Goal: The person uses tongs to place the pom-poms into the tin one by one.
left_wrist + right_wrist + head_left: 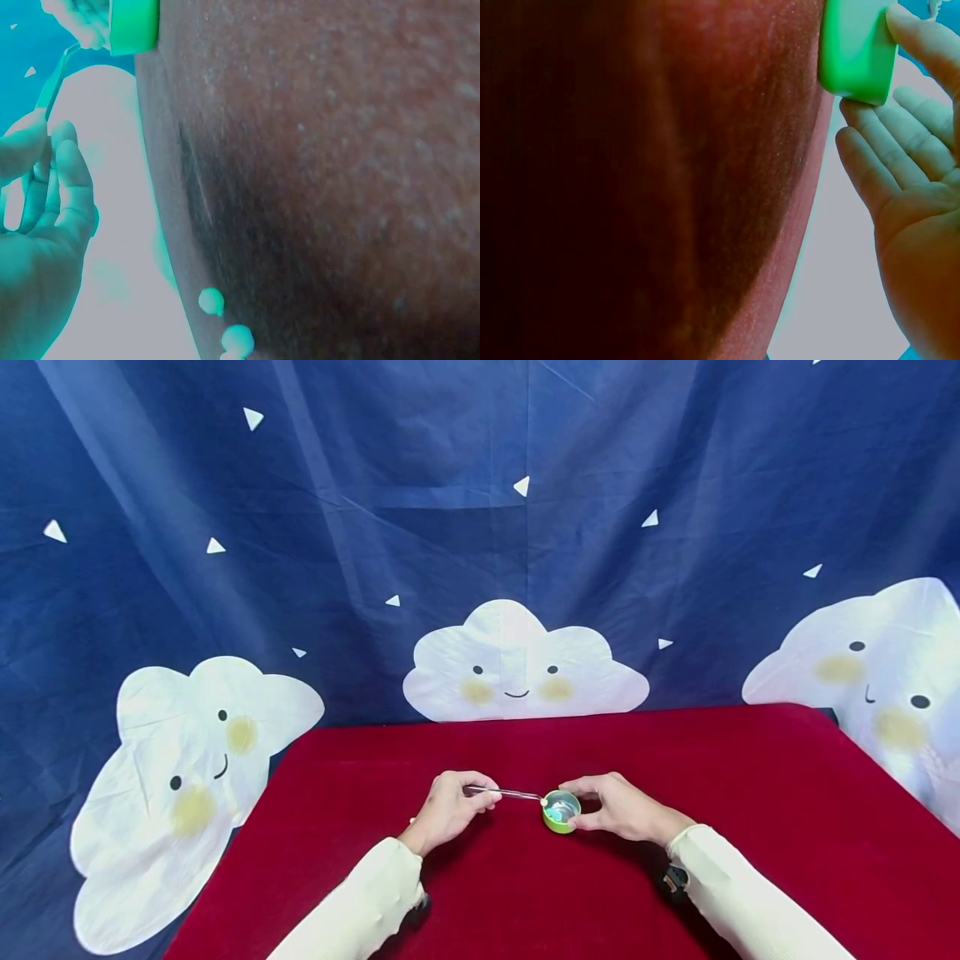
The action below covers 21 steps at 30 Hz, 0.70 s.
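Your pale sleeves (750, 893) nearest | your left grip (452, 804) pinches tweezers (513, 793), long axis left-to-right, tip at the green cup's (557, 827) left rim | cup lies right of that grip, held by your nearer right grip (626, 807)

A staged setting, in a room of a kind that cannot be told

A dark blue curtain (450, 552) hangs beyond the far edge of the bench (570, 902) and spans the head view from side to side, hiding whether this is a home, an office or a studio. Its print suits a nursery: small white triangles (253, 418) and smiling clouds, one cloud (150, 768) past the left edge, another (517, 706) behind the middle of the far edge, a third (810, 647) by the far right corner. Red cloth (405, 747) covers the bench.
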Available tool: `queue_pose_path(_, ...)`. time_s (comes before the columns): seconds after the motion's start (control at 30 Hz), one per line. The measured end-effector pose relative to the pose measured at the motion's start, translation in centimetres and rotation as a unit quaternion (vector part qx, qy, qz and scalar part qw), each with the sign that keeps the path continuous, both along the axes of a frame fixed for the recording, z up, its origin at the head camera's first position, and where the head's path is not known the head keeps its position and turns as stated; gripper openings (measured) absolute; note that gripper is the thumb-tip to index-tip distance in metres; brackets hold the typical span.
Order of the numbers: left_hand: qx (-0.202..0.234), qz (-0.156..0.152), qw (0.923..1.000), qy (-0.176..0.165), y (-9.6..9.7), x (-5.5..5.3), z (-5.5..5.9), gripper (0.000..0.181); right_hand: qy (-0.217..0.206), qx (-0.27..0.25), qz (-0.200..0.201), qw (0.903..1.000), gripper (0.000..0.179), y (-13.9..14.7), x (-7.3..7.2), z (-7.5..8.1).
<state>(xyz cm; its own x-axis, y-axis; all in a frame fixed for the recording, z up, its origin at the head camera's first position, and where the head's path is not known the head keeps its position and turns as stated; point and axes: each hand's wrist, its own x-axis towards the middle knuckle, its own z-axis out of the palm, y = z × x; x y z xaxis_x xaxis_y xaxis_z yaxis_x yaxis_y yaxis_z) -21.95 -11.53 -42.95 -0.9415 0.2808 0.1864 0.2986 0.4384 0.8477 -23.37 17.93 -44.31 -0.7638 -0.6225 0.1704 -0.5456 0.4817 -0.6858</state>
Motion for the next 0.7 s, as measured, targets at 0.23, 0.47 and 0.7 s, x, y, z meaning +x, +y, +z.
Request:
queue_pose_path(0.23,-0.007,0.002,1.0000,-0.005,0.62,-0.12,-0.44,0.004,-0.007,0.001,-0.004,1.0000,0.051,-0.06,0.11,0.05)
queue_pose_path(0.47,-0.003,0.005,0.9999,-0.013,0.75,-0.11,-0.89,0.004,0.000,0.001,-0.001,1.0000,0.050,-0.09,0.24,0.07)
queue_pose_path(0.7,-0.004,0.004,0.9999,-0.012,0.36,-0.06,-0.82,0.004,0.000,-0.001,-0.001,1.0000,0.050,-0.05,0.12,0.14)
